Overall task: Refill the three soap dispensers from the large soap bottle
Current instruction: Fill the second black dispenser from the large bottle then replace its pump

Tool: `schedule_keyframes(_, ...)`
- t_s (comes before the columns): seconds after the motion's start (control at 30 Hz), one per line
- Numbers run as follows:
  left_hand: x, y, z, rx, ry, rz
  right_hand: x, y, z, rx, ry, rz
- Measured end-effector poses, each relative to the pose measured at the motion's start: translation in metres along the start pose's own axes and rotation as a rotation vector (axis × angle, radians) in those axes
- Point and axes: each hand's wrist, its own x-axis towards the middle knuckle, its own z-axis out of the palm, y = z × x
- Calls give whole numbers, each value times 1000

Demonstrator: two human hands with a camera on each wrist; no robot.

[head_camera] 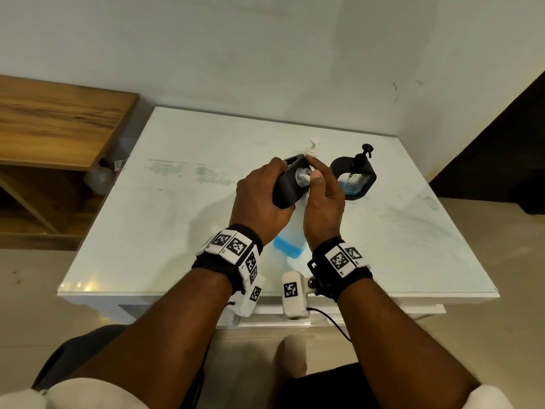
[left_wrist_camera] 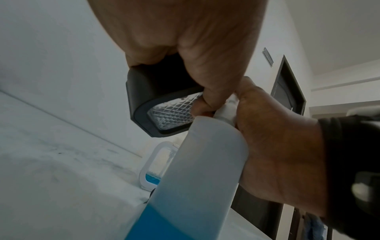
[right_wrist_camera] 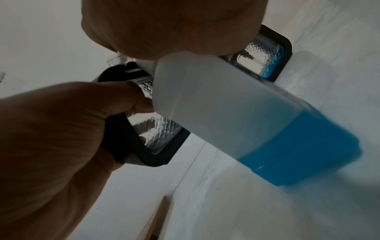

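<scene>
My left hand point(head_camera: 262, 196) grips a black soap dispenser point(head_camera: 287, 187) with a clear diamond-patterned window, tilted, its pump off and its clear threaded neck point(head_camera: 303, 175) bare. Right beside that neck, my right hand point(head_camera: 320, 193) grips the top of the large translucent soap bottle point(head_camera: 287, 246), whose lower part holds blue liquid. In the left wrist view the dispenser point(left_wrist_camera: 156, 104) sits just above the bottle's shoulder point(left_wrist_camera: 197, 162). A second black dispenser point(head_camera: 354, 178) with pump and some blue soap stands at the right. A white dispenser point(head_camera: 313, 147) stands behind my hands.
All stands on a white glass-topped table point(head_camera: 177, 231) against a pale wall. A wooden shelf unit point(head_camera: 59, 122) is at the left, with a pale round object point(head_camera: 98, 178) below it. A dark doorway point(head_camera: 501, 143) lies at the right.
</scene>
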Motion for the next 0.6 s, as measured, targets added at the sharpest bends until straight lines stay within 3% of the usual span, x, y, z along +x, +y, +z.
schedule_keyframes(0.6,4,-1,-4,27,-30,5,4,3,0,63,-13,-9)
